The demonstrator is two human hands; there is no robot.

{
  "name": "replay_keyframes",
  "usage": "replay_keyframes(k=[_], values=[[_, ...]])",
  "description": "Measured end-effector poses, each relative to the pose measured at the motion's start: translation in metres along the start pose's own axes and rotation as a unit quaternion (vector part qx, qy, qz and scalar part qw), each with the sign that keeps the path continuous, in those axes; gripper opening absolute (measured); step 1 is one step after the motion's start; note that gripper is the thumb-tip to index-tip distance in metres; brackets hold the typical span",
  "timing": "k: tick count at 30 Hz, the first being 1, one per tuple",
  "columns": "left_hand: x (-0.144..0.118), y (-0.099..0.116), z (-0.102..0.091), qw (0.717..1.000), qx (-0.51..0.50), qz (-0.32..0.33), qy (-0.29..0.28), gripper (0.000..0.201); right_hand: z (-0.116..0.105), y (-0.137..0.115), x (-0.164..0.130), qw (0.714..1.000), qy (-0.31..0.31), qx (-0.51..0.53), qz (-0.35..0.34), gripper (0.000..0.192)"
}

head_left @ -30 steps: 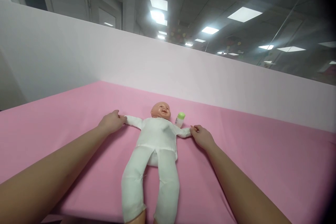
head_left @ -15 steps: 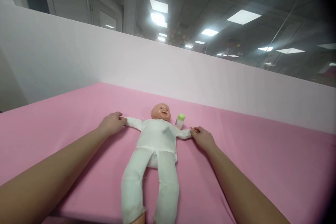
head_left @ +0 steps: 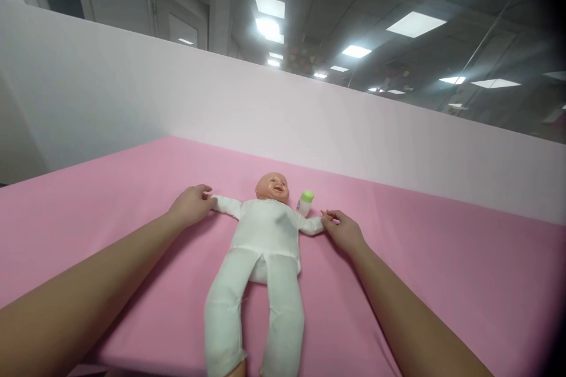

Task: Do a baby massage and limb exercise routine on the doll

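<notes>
- Head view: doll (head_left: 265,241) flat on its back on pink counter (head_left: 442,259), arms spread, legs over the near edge.
- Left hand (head_left: 191,205) at end of doll's arm on that side, fingers curled loosely over the cuff, touching; firm grip or not: cannot tell.
- Right hand (head_left: 344,230) at the other cuff, fingertips pinched on the sleeve end.
- Bottle (head_left: 304,202), green cap, just beside doll's head, near right hand, not touched.
- Pale partition (head_left: 309,123) behind counter.
</notes>
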State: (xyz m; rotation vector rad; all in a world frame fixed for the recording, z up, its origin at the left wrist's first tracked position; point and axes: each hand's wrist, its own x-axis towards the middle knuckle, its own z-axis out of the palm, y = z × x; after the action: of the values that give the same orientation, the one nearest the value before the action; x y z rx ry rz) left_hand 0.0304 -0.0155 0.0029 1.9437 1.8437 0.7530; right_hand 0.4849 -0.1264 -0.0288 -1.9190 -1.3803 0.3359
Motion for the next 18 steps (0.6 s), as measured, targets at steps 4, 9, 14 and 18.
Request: replay_keyframes(k=[4,9,14,18], values=[[0.0006,-0.0006,0.0004,1.0,0.022,0.017,0.009,0.064,-0.0006,0.0029,0.002,1.0,-0.009,-0.019,0.015,0.044],[-0.001,0.0011,-0.0008,0.999,0.029,0.014,-0.002,0.064,-0.0002,0.002,0.0001,1.0,0.005,-0.004,0.007,0.044],[-0.0012,0.0006,-0.0005,1.0,0.023,0.008,-0.004,0.063,0.0014,0.0006,-0.0001,0.998,0.022,0.056,-0.024,0.045],[-0.0002,0.0002,-0.0001,1.0,0.028,0.013,0.001,0.061,0.0021,0.0051,0.0022,0.999,0.004,0.044,-0.02,0.045]])
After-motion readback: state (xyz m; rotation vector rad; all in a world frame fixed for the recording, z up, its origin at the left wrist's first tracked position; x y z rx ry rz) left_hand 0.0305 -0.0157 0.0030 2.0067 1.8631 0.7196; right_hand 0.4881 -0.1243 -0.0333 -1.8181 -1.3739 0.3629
